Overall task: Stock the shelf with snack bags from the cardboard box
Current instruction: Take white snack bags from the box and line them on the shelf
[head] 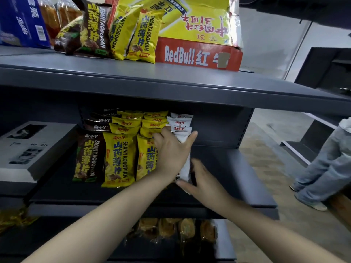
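**Head view: white snack bag held at middle shelf**

Head view findings. The left hand (171, 150) grasps the upper end of a white snack bag (185, 168), fingers curled round it. The right hand (203, 184), blurred, pinches the bag's lower end between thumb and fingers. The bag is upright at the middle shelf (228, 168), just right of the yellow snack bags (118, 158) and in front of the white row (180, 121). The cardboard box (197, 54) sits on the upper shelf (133, 73).

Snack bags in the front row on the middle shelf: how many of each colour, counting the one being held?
Brown snack bag: 1
Yellow snack bags: 2
White snack bag: 1
Total: 4
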